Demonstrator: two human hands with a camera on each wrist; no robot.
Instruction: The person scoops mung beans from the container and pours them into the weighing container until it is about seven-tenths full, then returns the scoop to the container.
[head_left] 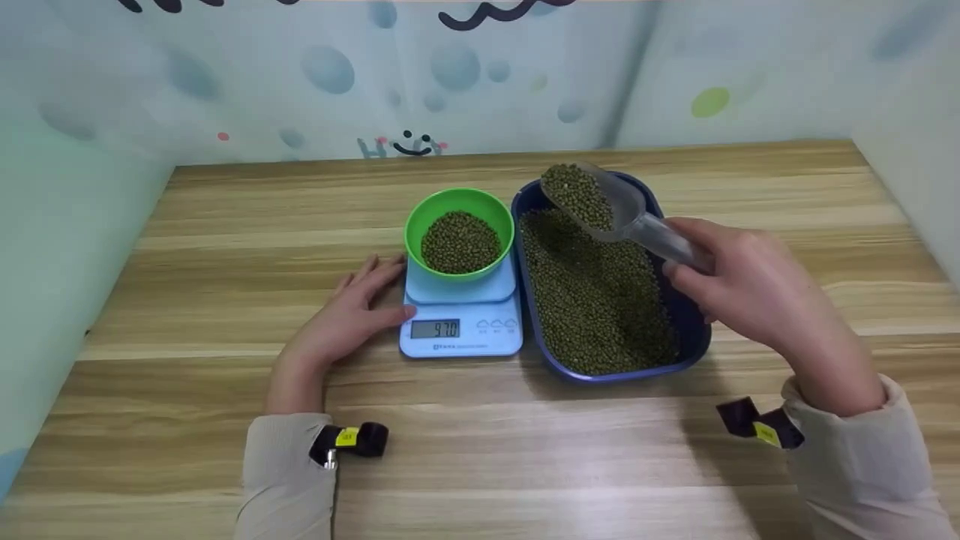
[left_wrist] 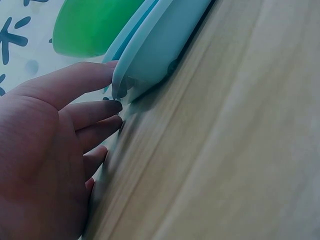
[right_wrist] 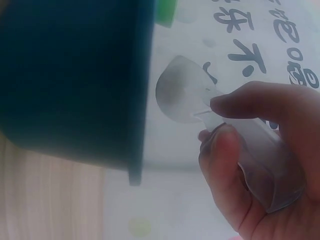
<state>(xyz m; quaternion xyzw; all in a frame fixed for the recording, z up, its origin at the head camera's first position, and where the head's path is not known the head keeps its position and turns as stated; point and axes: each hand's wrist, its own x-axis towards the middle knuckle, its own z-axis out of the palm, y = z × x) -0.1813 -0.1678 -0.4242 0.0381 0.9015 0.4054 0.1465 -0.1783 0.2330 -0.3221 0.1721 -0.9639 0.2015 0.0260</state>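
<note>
My right hand (head_left: 750,281) grips the handle of a clear plastic scoop (head_left: 664,238), which carries a heap of small green beans (head_left: 577,195). The scoop is above the far part of a dark blue basin (head_left: 551,366) holding many more of these beans. At the left edge of a light blue kitchen scale (head_left: 465,346), my left hand (head_left: 341,322) rests with its fingers relaxed, thumb touching the scale's side. A green bowl (head_left: 415,238) with beans in it stands on the scale's platform. The display reads 97.0. In the right wrist view, fingers wrap the scoop's handle (right_wrist: 267,160).
Scale and basin stand side by side on a wood-grain table (head_left: 187,300). Behind the table hangs a pale patterned backdrop (head_left: 510,90), and a plain light wall (head_left: 911,150) stands at the right. Each sleeve cuff carries a small black wrist camera (head_left: 371,439).
</note>
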